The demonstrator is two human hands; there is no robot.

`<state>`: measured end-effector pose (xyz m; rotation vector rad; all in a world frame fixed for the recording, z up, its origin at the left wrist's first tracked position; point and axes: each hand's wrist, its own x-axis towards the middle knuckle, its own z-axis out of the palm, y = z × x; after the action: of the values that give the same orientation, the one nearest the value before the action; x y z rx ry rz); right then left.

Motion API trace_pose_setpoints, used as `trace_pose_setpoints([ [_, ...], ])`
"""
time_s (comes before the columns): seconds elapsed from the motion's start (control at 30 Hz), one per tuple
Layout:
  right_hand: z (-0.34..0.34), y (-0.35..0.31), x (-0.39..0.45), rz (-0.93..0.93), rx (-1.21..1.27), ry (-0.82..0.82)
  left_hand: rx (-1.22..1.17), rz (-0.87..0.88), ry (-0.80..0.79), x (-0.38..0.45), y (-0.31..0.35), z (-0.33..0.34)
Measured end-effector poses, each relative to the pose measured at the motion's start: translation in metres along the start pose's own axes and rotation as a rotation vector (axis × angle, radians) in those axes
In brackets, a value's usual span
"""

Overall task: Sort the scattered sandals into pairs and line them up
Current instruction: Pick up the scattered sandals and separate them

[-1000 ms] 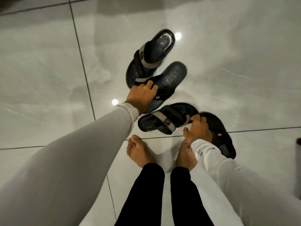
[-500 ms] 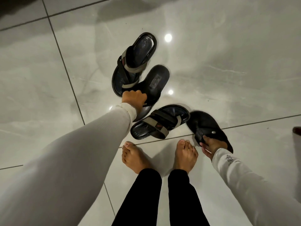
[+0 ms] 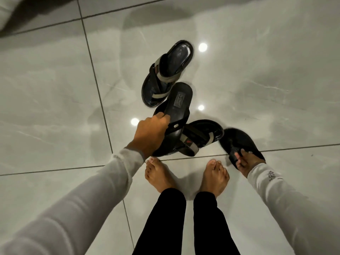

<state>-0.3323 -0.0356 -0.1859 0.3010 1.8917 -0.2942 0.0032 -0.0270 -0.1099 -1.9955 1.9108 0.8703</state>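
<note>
Four sandals are on or just above the glossy tiled floor. My left hand (image 3: 150, 133) grips a plain black thong sandal (image 3: 176, 105) by its side and holds it lifted over a grey-strapped sandal (image 3: 200, 137) that lies on the floor. A second grey-strapped sandal (image 3: 166, 74) lies farther away, toe toward me. My right hand (image 3: 248, 162) holds the strap of another black thong sandal (image 3: 239, 142) at the right, near my right foot.
My bare feet (image 3: 161, 175) stand on the tile just behind the sandals, with black trouser legs below. Grey marble-look tiles (image 3: 55, 89) with dark grout lines spread all around. Ceiling lights reflect as bright spots near the sandals.
My left hand has lifted the black sandal up off the floor and over the strapped one. My right hand has moved from the strapped sandal to the black one at the right and gripped its strap.
</note>
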Motion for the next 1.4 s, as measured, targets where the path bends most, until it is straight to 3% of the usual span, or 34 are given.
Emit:
trace_pose_setpoints([
  [0.23, -0.018, 0.019, -0.014, -0.151, -0.302, 0.174, -0.153, -0.211, 0.057, -0.088, -0.046, 0.022],
  [0.33, -0.021, 0.02, -0.041, -0.342, -0.361, 0.342, -0.178, -0.297, 0.106, -0.098, -0.063, 0.031],
  [0.43, -0.017, 0.017, -0.071, -0.605, -0.607, 0.544, -0.216, -0.423, 0.113, -0.091, -0.081, 0.044],
  [0.5, -0.013, 0.008, -0.091, -0.739, -0.645, 0.591, -0.246, -0.489, 0.087, -0.085, -0.087, 0.054],
  [0.6, 0.005, -0.007, -0.117, -0.981, -0.906, 0.479, -0.344, -0.574, 0.062, -0.084, -0.092, 0.065],
  [0.73, 0.064, -0.012, -0.151, -1.218, -1.224, 0.202, -0.536, -0.668, 0.099, -0.11, -0.083, 0.067],
  [0.97, 0.242, 0.087, -0.203, -1.361, -1.388, -0.251, -0.692, -0.901, -0.063, -0.211, -0.094, 0.084],
  [1.13, 0.326, 0.17, -0.22, -1.269, -1.446, -0.331, -0.612, -0.941, -0.034, -0.258, -0.135, 0.088],
  [1.2, 0.34, 0.192, -0.217, -1.125, -1.433, -0.373, -0.543, -0.926, -0.003, -0.261, -0.154, 0.084],
  [1.3, 0.335, 0.21, -0.211, -0.879, -1.42, -0.503, -0.415, -0.867, 0.042, -0.253, -0.18, 0.073],
  [1.4, 0.299, 0.197, -0.203, -0.876, -1.52, -0.463, -0.299, -0.762, 0.076, -0.227, -0.196, 0.054],
])
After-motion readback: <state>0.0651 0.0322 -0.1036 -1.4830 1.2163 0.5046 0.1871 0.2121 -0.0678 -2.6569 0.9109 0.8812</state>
